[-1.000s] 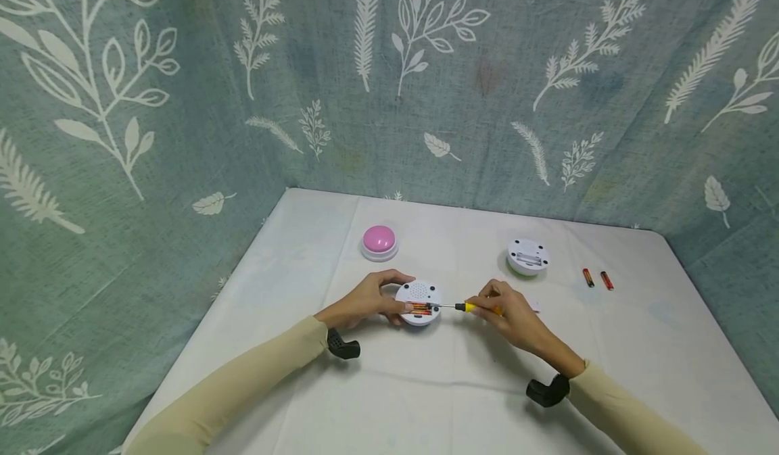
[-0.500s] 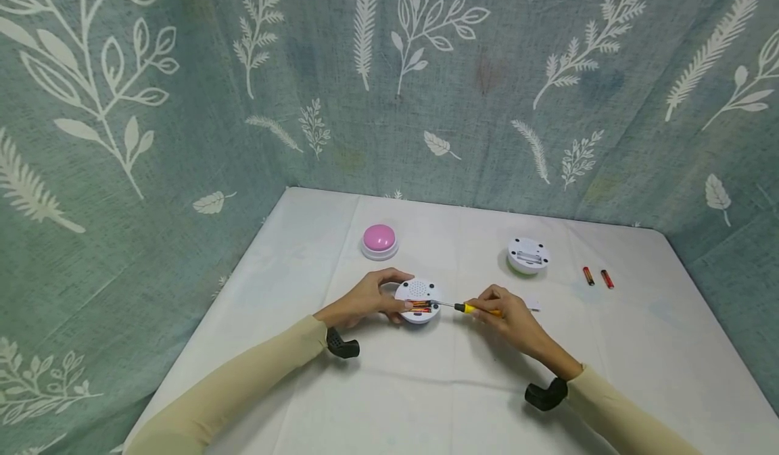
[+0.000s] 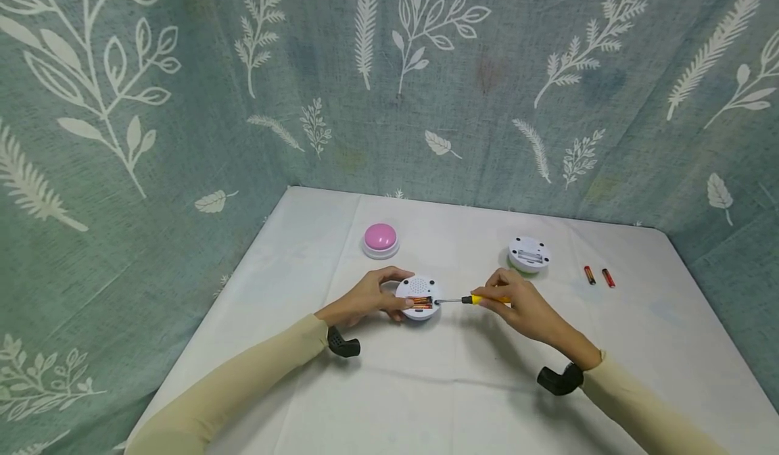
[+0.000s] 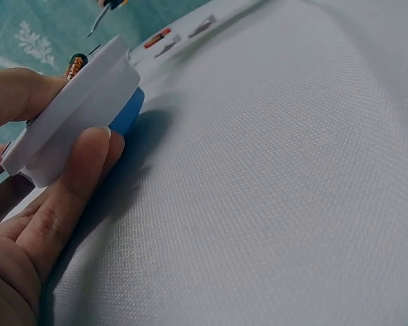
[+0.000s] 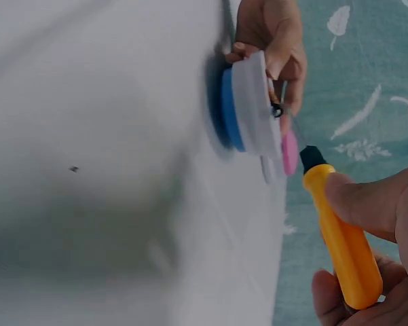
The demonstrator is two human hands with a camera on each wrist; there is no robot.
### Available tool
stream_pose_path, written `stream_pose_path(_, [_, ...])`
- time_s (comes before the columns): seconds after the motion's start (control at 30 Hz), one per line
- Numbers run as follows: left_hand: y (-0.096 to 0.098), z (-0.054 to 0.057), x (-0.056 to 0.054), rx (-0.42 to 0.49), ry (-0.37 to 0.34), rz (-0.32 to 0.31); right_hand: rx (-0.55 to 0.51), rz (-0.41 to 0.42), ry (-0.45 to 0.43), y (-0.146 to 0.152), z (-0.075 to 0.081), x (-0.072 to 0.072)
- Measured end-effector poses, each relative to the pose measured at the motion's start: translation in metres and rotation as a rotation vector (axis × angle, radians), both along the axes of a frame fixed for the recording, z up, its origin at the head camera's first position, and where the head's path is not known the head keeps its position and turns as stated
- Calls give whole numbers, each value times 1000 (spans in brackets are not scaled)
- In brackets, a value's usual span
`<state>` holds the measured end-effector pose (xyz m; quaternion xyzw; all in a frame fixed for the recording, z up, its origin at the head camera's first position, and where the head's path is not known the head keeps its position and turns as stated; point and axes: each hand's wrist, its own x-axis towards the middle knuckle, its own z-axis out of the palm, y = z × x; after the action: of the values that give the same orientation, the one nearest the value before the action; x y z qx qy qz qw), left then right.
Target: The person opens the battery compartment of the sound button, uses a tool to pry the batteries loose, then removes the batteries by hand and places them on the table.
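With the held buzzer taken as the centre of a clock face in the head view, the left hand [image 3: 371, 297] comes in from 9 o'clock and is clamped on that round white buzzer [image 3: 418, 291], thumb on its flat back and fingers round the rim. The back, with speaker holes and small dark feet, faces up; the blue dome faces down towards the white surface [image 3: 402, 401], and whether it touches cannot be told. Orange-and-black batteries [image 3: 420, 302] lie in the uncovered compartment, the thumb at their 9 o'clock end. The right hand [image 3: 520, 304], at 3 o'clock, grips a screwdriver [image 3: 468, 299] by its yellow handle, thumb along the side. Its thin shaft points to 9 o'clock, the tip close to the compartment's 3 o'clock end; the left wrist view shows a slight gap between tip and buzzer. The two hands are apart. At 11 o'clock a pink-domed buzzer [image 3: 381, 241] stands upright. Between 2 and 3 o'clock another white buzzer [image 3: 528, 255] lies back up, green showing beneath, its compartment bare of batteries. Farther out, near 3 o'clock, two loose batteries [image 3: 599, 276] lie side by side, not touching. A green leaf-print curtain [image 3: 450, 90] hangs beyond, towards 12 o'clock.
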<state>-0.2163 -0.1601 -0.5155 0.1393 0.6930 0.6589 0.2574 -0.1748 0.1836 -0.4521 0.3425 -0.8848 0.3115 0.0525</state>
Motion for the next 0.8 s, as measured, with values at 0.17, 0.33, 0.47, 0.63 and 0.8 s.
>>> stream_pose_path(0.17, [0, 2, 0, -18, 21, 5, 32, 72, 100, -6, 11, -3])
stream_pose_path(0.33, [2, 3, 0, -37, 33, 4, 102, 111, 165, -17, 17, -4])
stream_pose_path(0.47, [3, 4, 0, -40, 32, -4, 183, 113, 152, -25, 26, -3])
stream_pose_path(0.63, [4, 3, 0, -22, 18, -2, 240, 127, 153, -33, 38, -3])
stream_pose_path(0.8, [6, 2, 1, -13, -1, 14, 242, 120, 151, -36, 42, -2])
